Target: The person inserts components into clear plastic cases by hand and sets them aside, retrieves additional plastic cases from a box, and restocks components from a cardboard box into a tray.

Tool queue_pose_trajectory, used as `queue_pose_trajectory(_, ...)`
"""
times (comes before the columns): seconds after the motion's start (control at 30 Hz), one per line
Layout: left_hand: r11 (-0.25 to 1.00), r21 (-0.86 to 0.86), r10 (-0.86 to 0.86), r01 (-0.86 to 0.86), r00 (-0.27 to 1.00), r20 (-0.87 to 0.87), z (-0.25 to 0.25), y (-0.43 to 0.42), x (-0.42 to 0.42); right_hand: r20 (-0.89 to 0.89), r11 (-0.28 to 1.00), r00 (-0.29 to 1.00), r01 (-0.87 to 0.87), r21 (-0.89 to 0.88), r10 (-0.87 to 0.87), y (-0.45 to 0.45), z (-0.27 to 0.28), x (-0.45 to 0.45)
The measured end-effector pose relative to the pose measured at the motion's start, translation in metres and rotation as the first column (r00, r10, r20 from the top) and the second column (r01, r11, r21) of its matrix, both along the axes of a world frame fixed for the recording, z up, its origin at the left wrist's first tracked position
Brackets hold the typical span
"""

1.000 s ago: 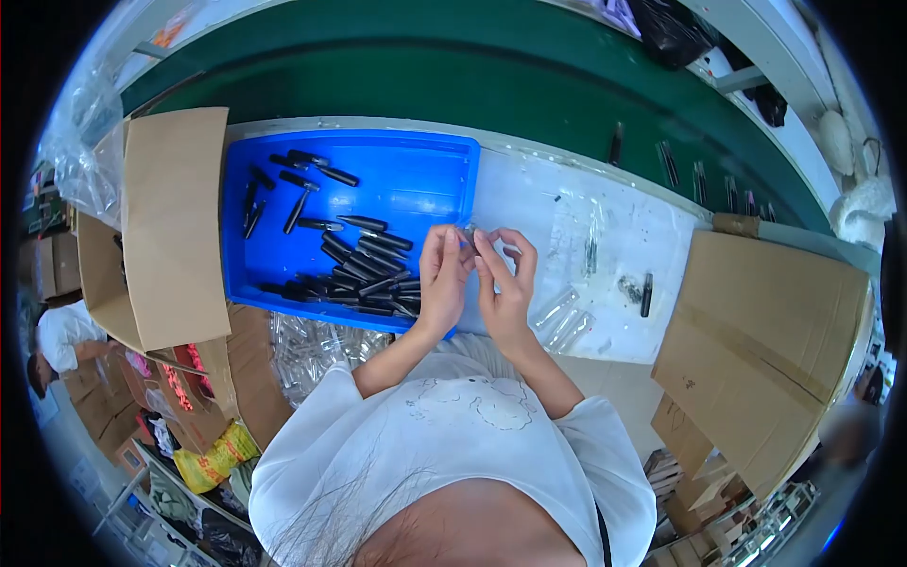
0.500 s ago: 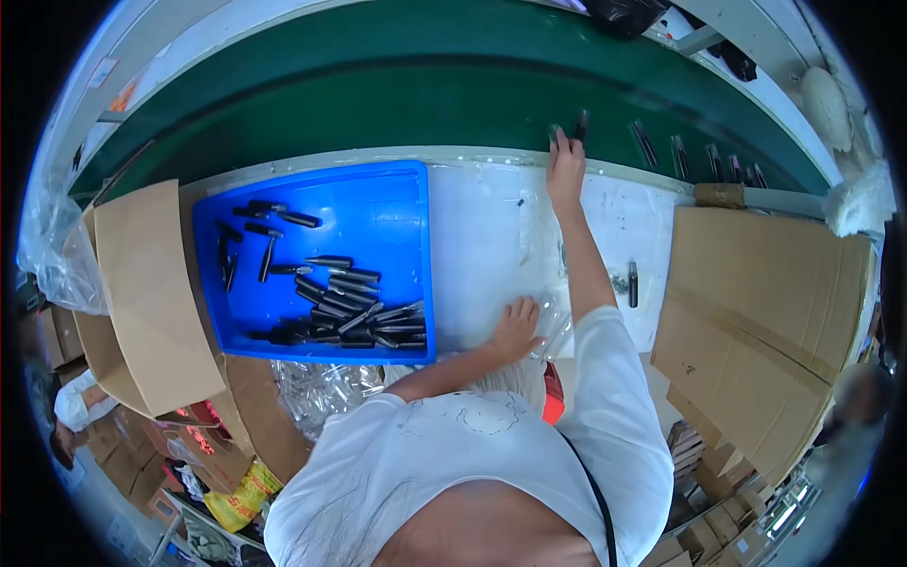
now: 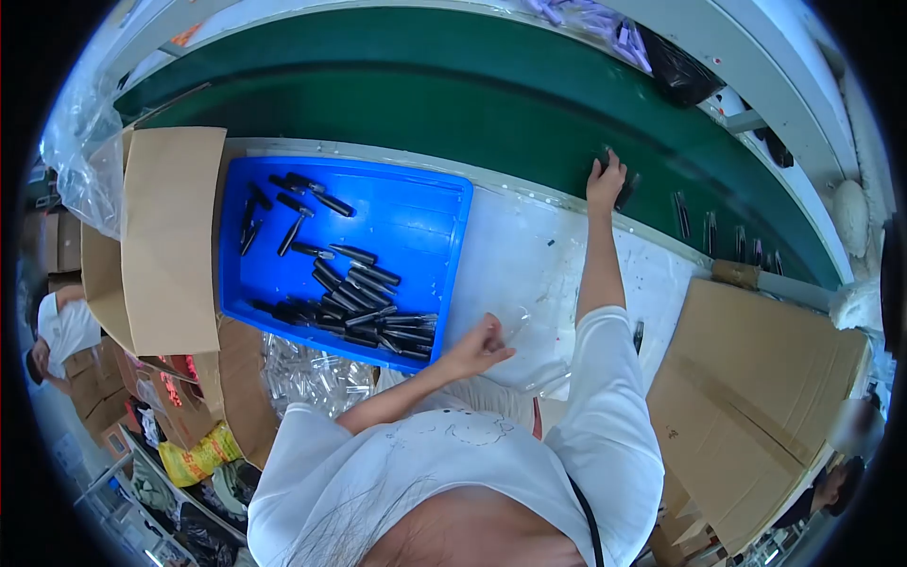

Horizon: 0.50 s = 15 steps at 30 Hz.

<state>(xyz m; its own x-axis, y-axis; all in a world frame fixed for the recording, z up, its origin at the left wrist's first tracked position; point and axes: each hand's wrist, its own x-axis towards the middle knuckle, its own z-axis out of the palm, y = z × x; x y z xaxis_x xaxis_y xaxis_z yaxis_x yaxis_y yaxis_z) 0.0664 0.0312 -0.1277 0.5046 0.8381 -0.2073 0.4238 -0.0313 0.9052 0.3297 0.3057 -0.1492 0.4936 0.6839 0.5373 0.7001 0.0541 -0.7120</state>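
My right hand [image 3: 606, 181] reaches over the green belt [image 3: 425, 113], fingers bent around a small dark tube [image 3: 605, 151] that is blurred and partly covered by the fingertips. Just right of this hand, another black tube [image 3: 627, 192] lies on the belt. My left hand [image 3: 480, 348] hovers at the near side of the white work surface [image 3: 510, 246], beside the blue bin [image 3: 467, 246]. Its thumb and fingers are apart, slightly curled, with no object visible in them. Several black tubes with clear ends [image 3: 354, 293] lie heaped in the bin.
A row of upright-looking dark tubes [image 3: 711, 232] runs along the belt at right. Cardboard boxes [image 3: 175, 236] flank the left, and a large cardboard sheet [image 3: 746, 406] the right. Clear plastic pieces [image 3: 312, 373] sit below the bin. Another person's sleeve [image 3: 71, 326] shows far left.
The view has turned, shifting the bin rightward in the picture. My right hand stays over the belt, further right in view. My left hand has lifted from lying flat and moved toward the bin.
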Motion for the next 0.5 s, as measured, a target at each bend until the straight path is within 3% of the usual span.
queue_pose_trajectory(0.07,0.950,-0.286,0.191,-0.124,0.957,0.220,0.032,-0.001,-0.022,-0.005,0.989,0.992,0.123,-0.076,-0.124,0.009,-0.017,-0.005)
queue_pose_trajectory(0.1,0.952,-0.282,0.188,-0.122,0.958,0.219,0.047,-0.004,-0.032,-0.008,0.989,0.992,0.126,-0.072,-0.126,0.007,-0.019,-0.007)
queue_pose_trajectory(0.17,0.885,-0.437,0.333,-0.162,0.874,0.352,0.071,-0.010,-0.049,0.290,0.956,0.917,0.292,-0.017,-0.275,-0.001,-0.021,-0.013)
queue_pose_trajectory(0.2,0.887,-0.433,0.330,-0.160,0.876,0.352,0.075,-0.011,-0.056,0.287,0.956,0.917,0.295,-0.013,-0.279,-0.009,-0.013,-0.018)
queue_pose_trajectory(0.3,0.879,-0.400,0.399,-0.261,0.861,0.316,0.079,-0.024,-0.069,0.056,0.916,0.915,0.401,-0.024,-0.400,-0.048,0.010,-0.039)
queue_pose_trajectory(0.43,0.862,-0.426,0.434,-0.276,0.836,0.337,0.080,-0.041,-0.073,0.248,0.949,0.937,0.286,-0.131,-0.248,-0.071,-0.025,-0.037)
queue_pose_trajectory(0.5,0.875,-0.423,0.421,-0.236,0.803,0.421,0.089,-0.044,-0.074,0.201,0.951,0.946,0.284,-0.123,-0.256,-0.067,-0.029,-0.020)
